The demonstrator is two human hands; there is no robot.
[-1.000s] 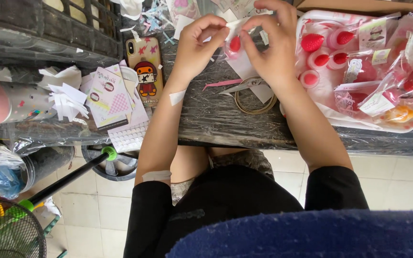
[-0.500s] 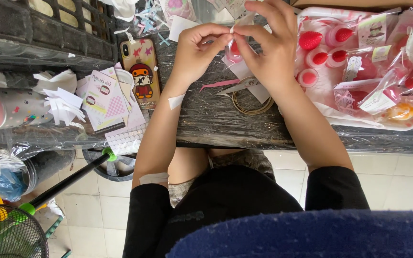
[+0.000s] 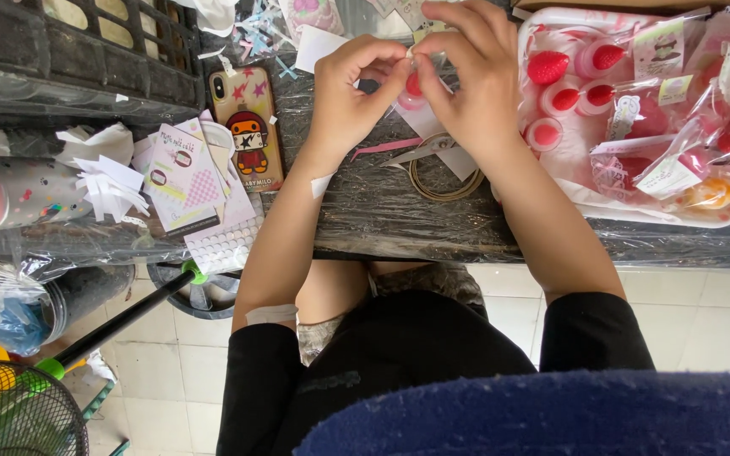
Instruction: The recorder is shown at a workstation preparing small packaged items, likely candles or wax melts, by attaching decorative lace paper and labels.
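Bright, even daylight, glare on the plastic-wrapped tabletop point(image 3: 399, 219), soft shadows, slight wide-angle bowing at edges.

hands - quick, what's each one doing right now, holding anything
Left hand: fingers pinched shut on the small red-and-pink item.
Right hand: fingers pinched on the same item from the other side.

Bare bench point(image 3: 365, 219) lies open below the hands; a phone point(image 3: 248, 128) and paper cards point(image 3: 183, 177) crowd the left, a tray of packets point(image 3: 551, 169) blocks the right.
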